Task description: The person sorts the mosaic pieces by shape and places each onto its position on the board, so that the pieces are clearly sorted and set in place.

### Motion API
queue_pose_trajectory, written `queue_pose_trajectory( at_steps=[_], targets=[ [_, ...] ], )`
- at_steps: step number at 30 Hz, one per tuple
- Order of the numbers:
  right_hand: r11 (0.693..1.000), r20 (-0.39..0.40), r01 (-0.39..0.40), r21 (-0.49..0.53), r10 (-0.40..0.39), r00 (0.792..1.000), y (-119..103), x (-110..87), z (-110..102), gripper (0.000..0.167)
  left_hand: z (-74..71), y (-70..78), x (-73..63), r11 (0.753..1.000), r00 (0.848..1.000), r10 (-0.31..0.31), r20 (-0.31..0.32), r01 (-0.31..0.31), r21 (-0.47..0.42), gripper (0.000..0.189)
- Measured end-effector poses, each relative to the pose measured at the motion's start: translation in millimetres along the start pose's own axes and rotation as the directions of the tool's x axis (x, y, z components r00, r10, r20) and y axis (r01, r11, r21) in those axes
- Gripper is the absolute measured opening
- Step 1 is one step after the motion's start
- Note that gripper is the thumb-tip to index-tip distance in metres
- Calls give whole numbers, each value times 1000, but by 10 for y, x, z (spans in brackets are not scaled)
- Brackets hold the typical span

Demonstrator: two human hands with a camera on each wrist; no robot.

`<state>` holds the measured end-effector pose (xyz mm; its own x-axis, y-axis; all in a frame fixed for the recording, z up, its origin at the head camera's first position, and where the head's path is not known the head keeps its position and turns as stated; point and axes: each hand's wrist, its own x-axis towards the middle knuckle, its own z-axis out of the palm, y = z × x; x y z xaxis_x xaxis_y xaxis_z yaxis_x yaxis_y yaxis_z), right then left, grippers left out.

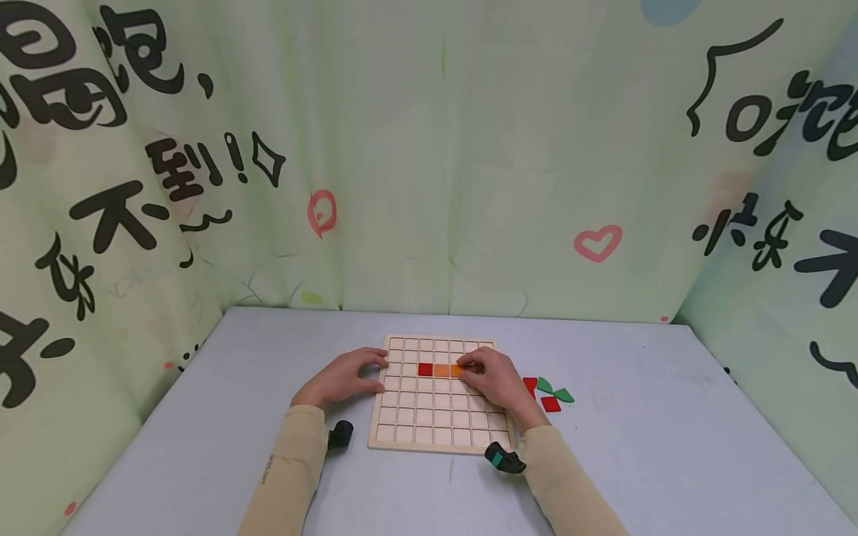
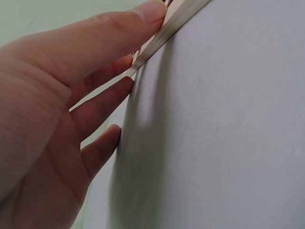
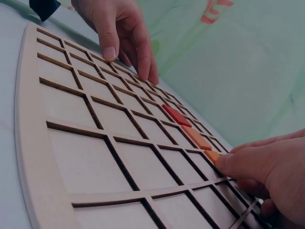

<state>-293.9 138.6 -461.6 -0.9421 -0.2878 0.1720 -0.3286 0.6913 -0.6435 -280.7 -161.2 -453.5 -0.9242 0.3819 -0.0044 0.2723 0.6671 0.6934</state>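
A pale wooden grid board (image 1: 406, 417) lies on the table. In one of its upper rows sit a red square tile (image 1: 425, 369), an orange tile (image 1: 441, 370) beside it, and a second orange tile (image 1: 456, 371) partly covered by fingers. My right hand (image 1: 496, 380) reaches over the board and pinches that second orange tile; in the right wrist view, the thumb (image 3: 233, 164) is against it. At the board's left edge rests my left hand (image 1: 343, 376), thumb and fingers spread. The left wrist view shows its thumb (image 2: 150, 12) touching the wooden rim.
Right of the board lie loose pieces: a red square (image 1: 551, 404), another red piece (image 1: 530, 385) partly behind the right arm, and two green ones (image 1: 564, 395). Black wrist devices (image 1: 340, 435) sit on both sleeves. A printed curtain (image 1: 509, 223) surrounds the white table (image 1: 643, 447).
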Motion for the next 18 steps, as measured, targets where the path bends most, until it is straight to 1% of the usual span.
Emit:
queue_pose_trajectory(
  at_steps=[11,18],
  targets=[
    [1000,2,-21,3,21,1000,-10,-3,3,18,0,12,-5,1000,1000,-10,2,10,6,37],
    [1000,3,-31,5,31,1000,-10,-4,5,19,-2,6,-6,1000,1000,-2,-1,2,10,37]
  ],
)
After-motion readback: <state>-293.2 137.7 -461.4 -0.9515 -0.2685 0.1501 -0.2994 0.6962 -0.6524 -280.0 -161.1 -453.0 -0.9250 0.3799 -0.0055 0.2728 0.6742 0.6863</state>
